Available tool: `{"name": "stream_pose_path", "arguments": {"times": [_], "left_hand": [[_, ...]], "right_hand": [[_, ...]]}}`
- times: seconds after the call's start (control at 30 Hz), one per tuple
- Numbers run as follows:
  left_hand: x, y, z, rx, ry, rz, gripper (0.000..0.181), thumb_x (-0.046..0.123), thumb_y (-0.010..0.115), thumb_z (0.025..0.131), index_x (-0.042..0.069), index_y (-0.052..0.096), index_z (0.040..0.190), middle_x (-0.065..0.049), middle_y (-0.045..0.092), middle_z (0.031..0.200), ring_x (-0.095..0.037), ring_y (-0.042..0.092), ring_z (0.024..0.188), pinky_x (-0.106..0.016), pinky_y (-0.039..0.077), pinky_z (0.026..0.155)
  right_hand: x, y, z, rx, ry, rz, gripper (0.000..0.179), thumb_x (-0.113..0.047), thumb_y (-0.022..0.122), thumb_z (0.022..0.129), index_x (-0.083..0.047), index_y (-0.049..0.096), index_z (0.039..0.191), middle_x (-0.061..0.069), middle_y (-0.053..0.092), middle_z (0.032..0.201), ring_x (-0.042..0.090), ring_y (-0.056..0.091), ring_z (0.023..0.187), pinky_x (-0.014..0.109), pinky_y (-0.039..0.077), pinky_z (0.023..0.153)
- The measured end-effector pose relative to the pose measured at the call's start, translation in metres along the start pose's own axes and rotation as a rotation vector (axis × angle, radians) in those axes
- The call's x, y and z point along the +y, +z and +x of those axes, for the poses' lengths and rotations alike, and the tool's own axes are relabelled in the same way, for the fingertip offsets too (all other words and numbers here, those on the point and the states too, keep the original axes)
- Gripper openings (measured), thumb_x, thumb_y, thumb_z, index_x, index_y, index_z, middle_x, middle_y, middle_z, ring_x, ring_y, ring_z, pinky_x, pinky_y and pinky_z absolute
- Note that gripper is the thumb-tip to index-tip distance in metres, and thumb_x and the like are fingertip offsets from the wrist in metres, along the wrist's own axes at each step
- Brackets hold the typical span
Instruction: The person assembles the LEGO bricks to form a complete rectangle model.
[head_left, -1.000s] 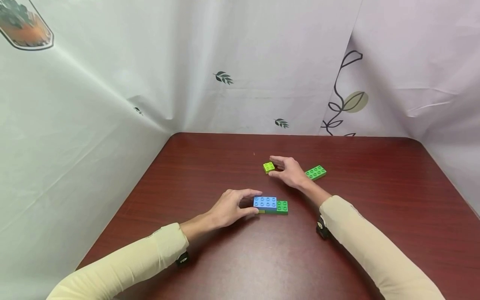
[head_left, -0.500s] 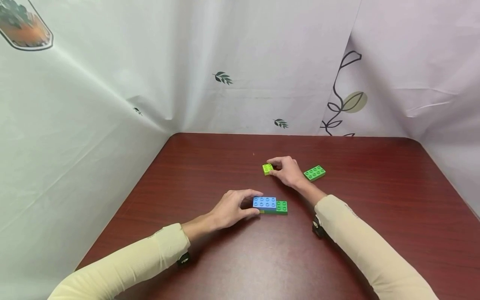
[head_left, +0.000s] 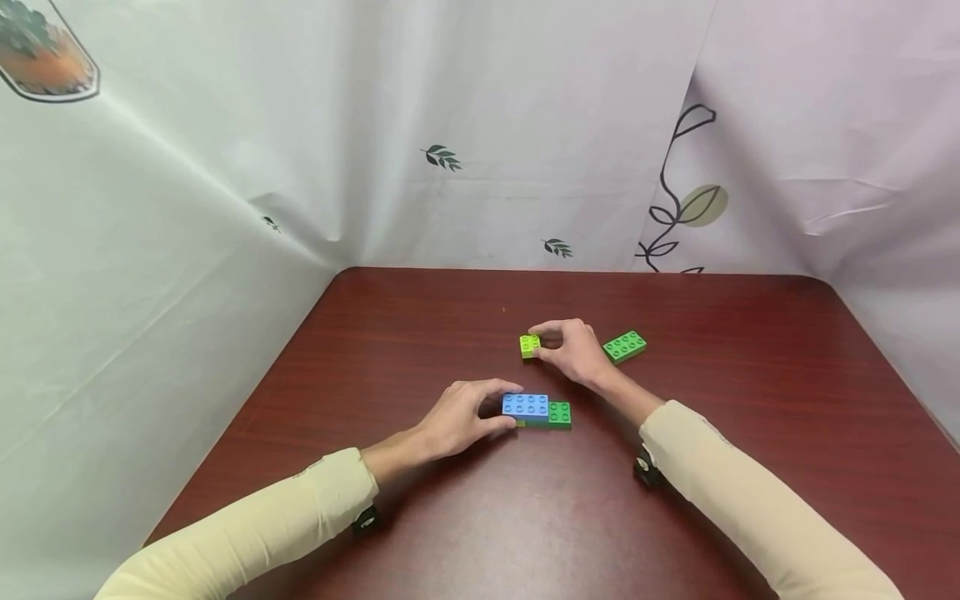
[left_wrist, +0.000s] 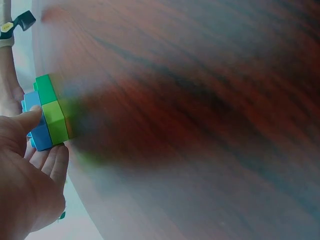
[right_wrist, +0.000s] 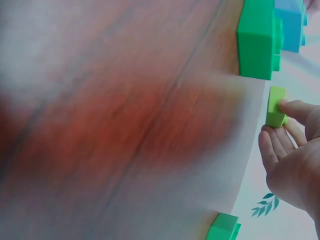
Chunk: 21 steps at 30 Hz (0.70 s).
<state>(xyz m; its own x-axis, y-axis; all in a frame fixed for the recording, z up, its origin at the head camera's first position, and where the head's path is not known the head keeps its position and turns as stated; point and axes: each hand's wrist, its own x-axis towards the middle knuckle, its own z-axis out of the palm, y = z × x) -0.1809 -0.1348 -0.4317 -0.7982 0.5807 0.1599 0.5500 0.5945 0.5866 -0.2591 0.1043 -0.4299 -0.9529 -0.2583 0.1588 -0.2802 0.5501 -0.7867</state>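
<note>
My left hand [head_left: 459, 418] holds the left end of a small stack of toy building bricks, thumb on the near side and fingers on the far side. A blue eight-stud brick [head_left: 525, 405] lies on top. Below it are a green brick [head_left: 559, 414], jutting out to the right, and a lime brick [left_wrist: 55, 121], both plain in the left wrist view. Farther back, my right hand [head_left: 576, 350] pinches a small lime four-stud brick [head_left: 529, 347] between thumb and fingers. That brick's studs face up in the head view.
A loose green eight-stud brick [head_left: 624, 346] lies just right of my right hand on the dark red wooden table [head_left: 420, 317]. White cloth [head_left: 495, 117] with printed leaves hangs behind the table and along its sides.
My right hand has closed its thumb and fingers on the small lime brick and brought it slightly nearer to me. My left hand stays on the stack.
</note>
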Motion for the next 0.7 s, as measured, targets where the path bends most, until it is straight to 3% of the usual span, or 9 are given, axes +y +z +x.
{"name": "stream_pose_path", "arguments": {"times": [0.43, 0.7], "left_hand": [[0.001, 0.000, 0.000, 0.006, -0.017, -0.018, 0.042, 0.020, 0.085, 0.094, 0.016, 0.073, 0.133, 0.003, 0.077, 0.117, -0.008, 0.070, 0.098, -0.036, 0.057, 0.091], [0.003, 0.000, 0.000, 0.006, -0.012, -0.018, 0.040, 0.020, 0.084, 0.094, 0.015, 0.073, 0.132, 0.002, 0.077, 0.117, -0.009, 0.072, 0.100, -0.038, 0.058, 0.091]], "right_hand": [[-0.012, -0.020, -0.033, 0.004, -0.114, 0.014, 0.034, -0.004, 0.084, 0.091, -0.002, 0.077, 0.124, 0.014, 0.078, 0.119, 0.030, 0.075, 0.109, 0.051, 0.056, 0.098], [-0.015, -0.032, -0.060, -0.028, -0.117, 0.056, 0.037, -0.003, 0.085, 0.090, -0.002, 0.076, 0.126, 0.013, 0.076, 0.123, 0.032, 0.074, 0.111, 0.049, 0.058, 0.097]]}}
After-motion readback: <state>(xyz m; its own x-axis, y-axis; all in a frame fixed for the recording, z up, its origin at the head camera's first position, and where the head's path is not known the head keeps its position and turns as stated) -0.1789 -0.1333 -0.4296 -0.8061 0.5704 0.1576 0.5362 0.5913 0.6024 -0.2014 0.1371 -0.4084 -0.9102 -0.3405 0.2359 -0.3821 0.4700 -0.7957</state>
